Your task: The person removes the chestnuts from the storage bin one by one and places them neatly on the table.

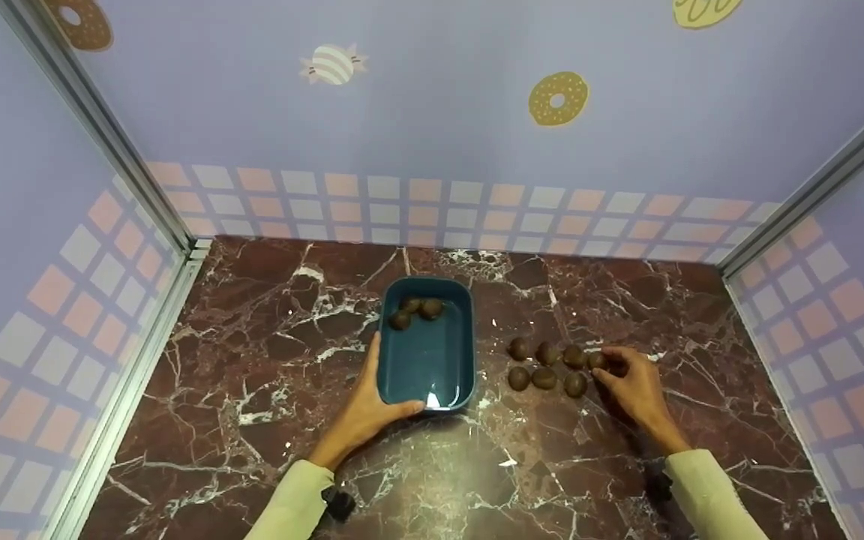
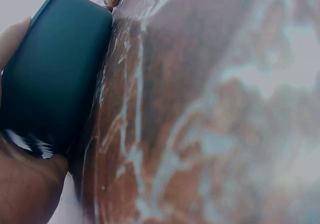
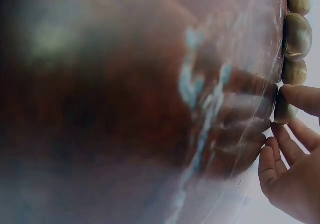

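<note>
My left hand (image 1: 364, 409) grips a teal rectangular dish (image 1: 424, 371) at its near left corner, the thumb along the near end and the fingers along the left side. Inside, toward the far left, lie three brown oval fruits (image 1: 432, 308) that look like small kiwis. To the right of the dish, my right hand (image 1: 638, 390) pinches another brown oval fruit (image 1: 597, 361) between thumb and fingers at the right end of a row. In the right wrist view this fruit (image 3: 285, 109) shows between thumb and fingertips, partly hidden, low against the tabletop.
Several more brown fruits (image 1: 544, 378) lie in two short rows between the dish and my right hand. The tabletop (image 1: 289, 315) is glossy dark red marble pattern. Lilac walls (image 1: 432, 120) with printed squares and sweets enclose it at the back and both sides.
</note>
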`<state>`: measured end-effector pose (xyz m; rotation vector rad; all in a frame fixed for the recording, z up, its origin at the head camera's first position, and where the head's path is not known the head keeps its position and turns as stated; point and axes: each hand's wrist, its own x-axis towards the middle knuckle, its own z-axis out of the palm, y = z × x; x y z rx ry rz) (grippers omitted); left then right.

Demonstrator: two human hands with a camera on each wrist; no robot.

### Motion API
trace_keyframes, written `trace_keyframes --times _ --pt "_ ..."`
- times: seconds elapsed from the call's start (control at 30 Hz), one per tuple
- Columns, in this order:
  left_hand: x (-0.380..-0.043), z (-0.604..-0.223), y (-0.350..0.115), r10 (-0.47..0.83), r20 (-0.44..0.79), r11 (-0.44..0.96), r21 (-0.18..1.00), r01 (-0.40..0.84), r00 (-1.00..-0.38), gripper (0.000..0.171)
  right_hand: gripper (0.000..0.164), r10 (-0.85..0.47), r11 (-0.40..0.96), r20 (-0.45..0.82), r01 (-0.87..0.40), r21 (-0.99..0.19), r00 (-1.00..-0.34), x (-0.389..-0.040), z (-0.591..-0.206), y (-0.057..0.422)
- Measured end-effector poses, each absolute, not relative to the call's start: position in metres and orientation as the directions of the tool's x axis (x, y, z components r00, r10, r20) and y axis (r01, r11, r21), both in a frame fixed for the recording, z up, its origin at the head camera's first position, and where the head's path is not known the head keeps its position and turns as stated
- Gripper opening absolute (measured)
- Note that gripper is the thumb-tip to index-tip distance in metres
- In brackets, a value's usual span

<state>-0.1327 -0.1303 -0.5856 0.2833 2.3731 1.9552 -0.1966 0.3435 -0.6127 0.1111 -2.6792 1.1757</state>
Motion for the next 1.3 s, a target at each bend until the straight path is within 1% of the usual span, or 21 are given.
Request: trace_keyframes --times 0.1,0.2,0.27,0.37,0.53,0.67,0.87,1.0,1.3 --pt "-0.139 -0.601 -0.130 0.169 0.074 0.196 0.975 0.107 -0.983 0.131 0.040 -0.017 0.705 0.247 -0.187 -0.684 -0.969 -0.199 -0.601 0.339" --pt "-0.144 -0.616 -0.131 0.158 0.080 0.196 0.974 0.110 -0.984 0.133 0.042 -0.075 0.730 0.303 -0.259 -0.632 -0.950 -0.205 -0.584 0.329" --pt "-0.143 -0.617 -0.132 0.157 0.080 0.189 0.976 0.110 -0.984 0.132 0.042 -0.121 0.728 0.350 -0.322 -0.605 -0.929 -0.210 -0.574 0.320" --pt "-0.142 -0.617 -0.132 0.155 0.080 0.183 0.977 0.108 -0.985 0.132 0.042 -0.183 0.717 0.382 -0.389 -0.579 -0.906 -0.218 -0.563 0.305" --pt "-0.142 -0.619 -0.133 0.144 0.075 0.203 0.974 0.103 -0.987 0.133 0.040 -0.261 0.696 0.361 -0.433 -0.572 -0.895 -0.228 -0.552 0.282" --pt "-0.142 -0.618 -0.133 0.144 0.076 0.193 0.976 0.103 -0.987 0.132 0.039 -0.304 0.686 0.356 -0.462 -0.561 -0.884 -0.234 -0.544 0.264" --pt "-0.142 -0.617 -0.132 0.135 0.081 0.189 0.976 0.106 -0.988 0.131 0.039 -0.351 0.681 0.347 -0.491 -0.543 -0.870 -0.241 -0.537 0.240" --pt "-0.143 -0.615 -0.131 0.131 0.085 0.205 0.972 0.111 -0.988 0.131 0.040 -0.384 0.652 0.349 -0.519 -0.554 -0.855 -0.247 -0.534 0.223" --pt "-0.130 -0.582 -0.128 0.163 0.072 0.183 0.978 0.102 -0.984 0.128 0.040 -0.457 0.613 0.357 -0.579 -0.537 -0.815 -0.253 -0.532 0.193"
